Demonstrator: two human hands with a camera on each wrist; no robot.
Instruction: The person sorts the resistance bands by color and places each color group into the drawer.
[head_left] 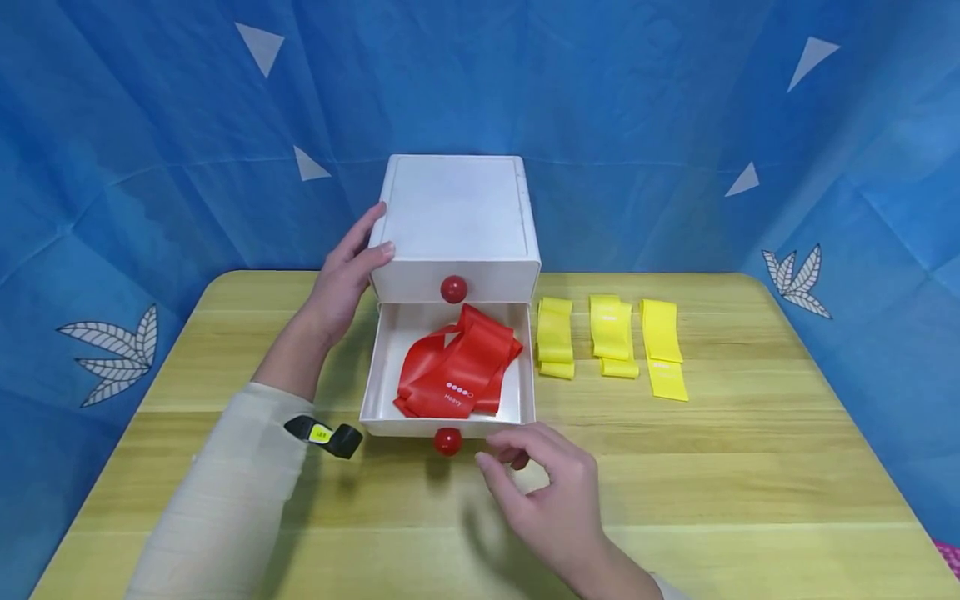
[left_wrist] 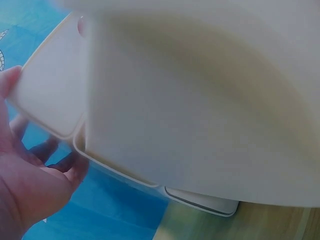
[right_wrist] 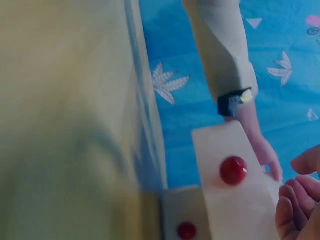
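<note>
A white two-drawer box (head_left: 456, 208) has its lower drawer (head_left: 375, 367) pulled out. Folded red resistance bands (head_left: 457, 367), one printed "Heavy", lie inside it. My left hand (head_left: 347, 279) rests spread against the box's left side, thumb at the top front edge. The left wrist view shows those fingers along the white wall. Just right of the lower red knob (head_left: 447, 442) is my right hand (head_left: 558, 483), its fingers loosely bent, thumb and forefinger apart, nothing between them. The upper drawer, with its own red knob (head_left: 453, 289), is closed.
Three folded yellow bands (head_left: 555, 337) lie in a row on the wooden table (head_left: 750, 467), right of the box. A blue patterned cloth (head_left: 637, 100) hangs behind. A black wrist device (head_left: 324, 436) is strapped to the left sleeve, near the drawer's corner.
</note>
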